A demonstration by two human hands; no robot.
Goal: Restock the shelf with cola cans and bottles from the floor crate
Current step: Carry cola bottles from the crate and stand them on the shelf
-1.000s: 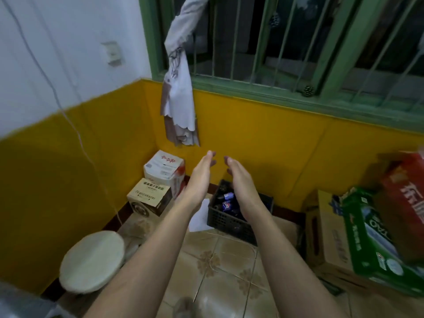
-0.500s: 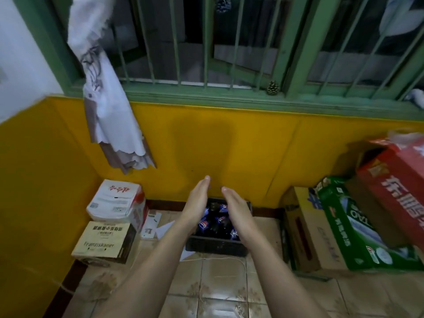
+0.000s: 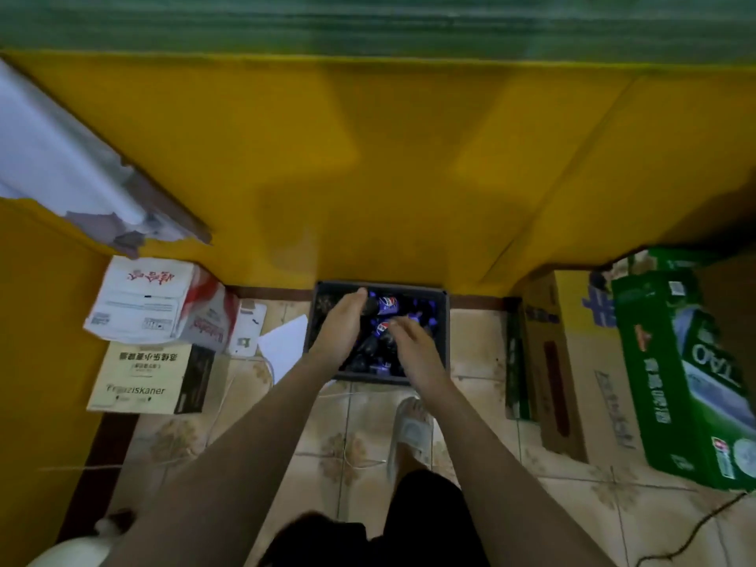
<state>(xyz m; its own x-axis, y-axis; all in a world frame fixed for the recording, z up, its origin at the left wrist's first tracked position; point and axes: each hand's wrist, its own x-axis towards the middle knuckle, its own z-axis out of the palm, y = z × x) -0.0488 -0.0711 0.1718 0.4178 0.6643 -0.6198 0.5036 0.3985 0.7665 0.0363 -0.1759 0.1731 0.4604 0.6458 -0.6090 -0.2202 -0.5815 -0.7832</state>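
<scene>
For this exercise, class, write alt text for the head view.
Two bare hands, left and right, reach down into a dark crate of cola bottles on a tiled floor against a yellow wall, with cardboard boxes on both sides.

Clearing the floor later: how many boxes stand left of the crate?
2. A white box stands against the wall, left of the crate; a tan box sits just in front of it. Others could be out of view.
</scene>
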